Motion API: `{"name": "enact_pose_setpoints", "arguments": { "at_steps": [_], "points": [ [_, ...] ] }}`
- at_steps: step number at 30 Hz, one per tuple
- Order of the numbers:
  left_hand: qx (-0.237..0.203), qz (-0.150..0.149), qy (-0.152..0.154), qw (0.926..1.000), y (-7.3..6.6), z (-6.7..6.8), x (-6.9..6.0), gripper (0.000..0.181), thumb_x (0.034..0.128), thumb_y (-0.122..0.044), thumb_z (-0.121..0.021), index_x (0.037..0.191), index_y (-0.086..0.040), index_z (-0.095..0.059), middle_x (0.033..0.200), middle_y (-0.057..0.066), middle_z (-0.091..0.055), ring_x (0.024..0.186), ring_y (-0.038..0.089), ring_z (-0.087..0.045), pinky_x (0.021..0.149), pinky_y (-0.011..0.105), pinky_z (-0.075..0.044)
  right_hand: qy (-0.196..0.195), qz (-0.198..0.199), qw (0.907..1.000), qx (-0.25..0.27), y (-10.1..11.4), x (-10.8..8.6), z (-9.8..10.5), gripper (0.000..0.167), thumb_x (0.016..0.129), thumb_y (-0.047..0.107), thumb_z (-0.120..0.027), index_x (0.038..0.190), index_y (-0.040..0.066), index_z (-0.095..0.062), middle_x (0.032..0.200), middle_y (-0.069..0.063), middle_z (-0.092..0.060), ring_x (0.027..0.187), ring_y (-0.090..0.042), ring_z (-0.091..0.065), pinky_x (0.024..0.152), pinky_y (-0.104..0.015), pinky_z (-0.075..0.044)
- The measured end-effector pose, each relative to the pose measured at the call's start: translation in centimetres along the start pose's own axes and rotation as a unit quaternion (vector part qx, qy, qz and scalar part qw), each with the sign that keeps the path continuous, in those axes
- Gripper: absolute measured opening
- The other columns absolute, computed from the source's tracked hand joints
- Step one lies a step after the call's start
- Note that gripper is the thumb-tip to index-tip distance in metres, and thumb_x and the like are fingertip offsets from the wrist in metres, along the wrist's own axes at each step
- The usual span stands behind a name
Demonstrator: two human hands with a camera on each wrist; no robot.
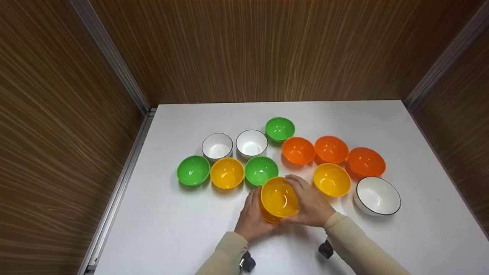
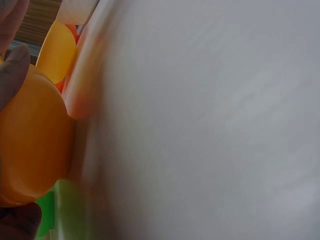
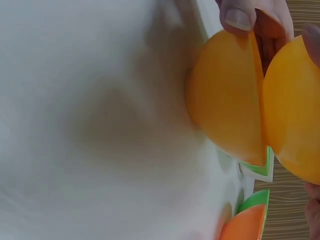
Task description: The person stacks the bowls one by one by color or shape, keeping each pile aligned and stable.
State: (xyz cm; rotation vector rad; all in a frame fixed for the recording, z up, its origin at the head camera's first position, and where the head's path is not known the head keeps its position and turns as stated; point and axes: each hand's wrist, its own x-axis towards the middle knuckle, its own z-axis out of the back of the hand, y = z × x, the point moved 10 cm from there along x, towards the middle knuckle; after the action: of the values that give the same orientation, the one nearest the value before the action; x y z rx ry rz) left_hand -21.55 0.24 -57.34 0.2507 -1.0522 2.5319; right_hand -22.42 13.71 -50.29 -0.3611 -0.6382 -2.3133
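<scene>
Two yellow bowls are between my hands, one over the other, near the middle of the table. My right hand (image 1: 311,204) grips the upper yellow bowl (image 1: 279,198) by its rim and side. With thumb and fingers, my left hand (image 1: 252,219) holds the lower yellow bowl (image 1: 269,218), mostly hidden by the upper one in the head view. In the right wrist view the upper bowl (image 3: 295,110) is tilted against the rim of the lower bowl (image 3: 227,97). Whether the lower bowl touches the table cannot be told.
Behind my hands stand green (image 1: 261,170), yellow (image 1: 227,173) and white bowls (image 1: 252,143). Orange bowls (image 1: 298,151), another yellow bowl (image 1: 331,180) and a white bowl (image 1: 377,196) are to the right. Wood-grain panels (image 1: 252,49) enclose the white table (image 1: 160,225).
</scene>
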Motion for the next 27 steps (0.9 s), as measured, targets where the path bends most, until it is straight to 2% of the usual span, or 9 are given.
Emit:
{"name": "enact_pose_setpoints", "arguments": {
  "at_steps": [6, 9, 17, 27],
  "points": [
    [-0.011, 0.016, 0.014, 0.9997, 0.3, 0.1, -0.3, 0.124, 0.0599, -0.069, -0.077, 0.15, -0.005, -0.02, 0.147, 0.01, -0.033, 0.131, 0.021, -0.04, 0.109, 0.037, -0.036, 0.017, -0.006, 0.9997, 0.016, 0.0, -0.5, -0.9, 0.112, 0.056, 0.067, -0.081, 0.14, 0.006, -0.041, 0.141, -0.014, -0.044, 0.125, -0.027, -0.046, 0.099, -0.047, -0.046],
    [-0.016, 0.028, 0.015, 0.9994, 0.5, 0.3, -0.5, 0.124, 0.0599, -0.073, -0.073, 0.15, -0.006, -0.021, 0.146, 0.01, -0.035, 0.13, 0.021, -0.042, 0.108, 0.039, -0.037, 0.02, -0.008, 0.9996, 0.019, -0.1, -0.7, -1.2, 0.113, 0.056, 0.069, -0.08, 0.141, 0.006, -0.04, 0.141, -0.014, -0.044, 0.125, -0.027, -0.047, 0.1, -0.047, -0.046],
    [-0.019, 0.021, 0.01, 0.9995, 0.6, 0.7, -0.9, 0.116, 0.0616, -0.073, -0.072, 0.148, -0.009, -0.027, 0.142, 0.007, -0.04, 0.127, 0.018, -0.043, 0.109, 0.036, -0.037, 0.037, -0.028, 0.9985, 0.028, -0.4, -0.8, -2.0, 0.113, 0.055, 0.069, -0.08, 0.142, 0.007, -0.041, 0.143, -0.012, -0.042, 0.127, -0.024, -0.045, 0.103, -0.043, -0.044],
    [-0.026, 0.014, 0.0, 0.9996, 0.5, 0.6, -0.9, 0.112, 0.0633, -0.072, -0.072, 0.146, -0.008, -0.032, 0.136, 0.002, -0.046, 0.123, 0.016, -0.048, 0.106, 0.037, -0.041, 0.029, -0.017, 0.9991, 0.024, -0.8, -0.9, -2.8, 0.11, 0.056, 0.066, -0.081, 0.14, 0.005, -0.042, 0.139, -0.015, -0.046, 0.123, -0.026, -0.049, 0.101, -0.043, -0.046]
  ]
}}
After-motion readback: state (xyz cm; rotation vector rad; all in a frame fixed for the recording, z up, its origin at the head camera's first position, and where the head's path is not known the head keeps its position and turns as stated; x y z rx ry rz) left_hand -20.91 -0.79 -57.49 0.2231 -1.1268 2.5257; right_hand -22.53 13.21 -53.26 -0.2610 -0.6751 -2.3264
